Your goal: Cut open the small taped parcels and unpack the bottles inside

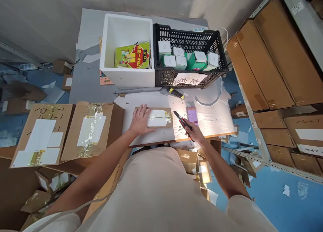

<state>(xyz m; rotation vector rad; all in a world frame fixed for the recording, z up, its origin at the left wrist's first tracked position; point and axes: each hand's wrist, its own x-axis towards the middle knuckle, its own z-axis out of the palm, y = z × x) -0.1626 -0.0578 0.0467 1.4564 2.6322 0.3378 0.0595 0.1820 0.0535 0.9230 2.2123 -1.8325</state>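
Box (160, 119) near front edge of desk (214, 119). Left hand (140, 119) spread flat on box's left end; right hand (194, 131) gripping cutter (182, 119), blade off box. Step seems steadying box; cutting would call for left hand clear.

Left of the flat carton (161, 119) under the left hand (140, 120) stand two shipping boxes (92, 129); right of it, the right hand (193, 132) holds a box cutter (180, 117). Behind it lies another cutter (176, 93) and, farther back, a foam box (128, 78) of books (133, 56) leftward, a plastic crate (164, 71) of packages (200, 56) rightward.
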